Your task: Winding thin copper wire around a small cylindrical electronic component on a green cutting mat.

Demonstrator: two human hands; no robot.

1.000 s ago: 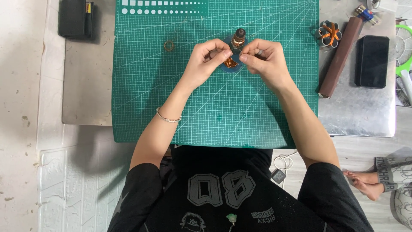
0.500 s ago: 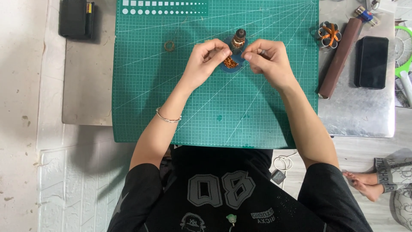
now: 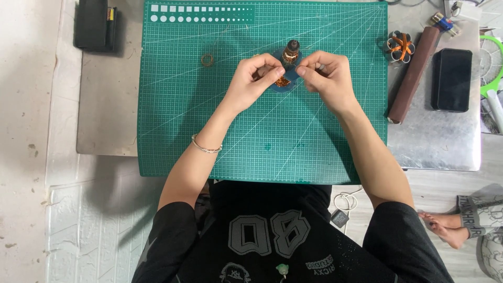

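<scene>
Both hands' grip (image 3: 287, 73) pinching copper coil part (image 3: 283, 81) w/ fingertips.

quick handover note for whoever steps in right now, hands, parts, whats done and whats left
Left hand: fingertips pinched on the small copper-wound motor armature over the green cutting mat.
Right hand: fingertips pinched at the same part from the other side.
The armature sits on a small blue round pad, its dark shaft end pointing away from the person.
A small coil of copper wire lies loose on the mat to the left.
Done or left: the view is too small to tell how far the winding has got.
</scene>
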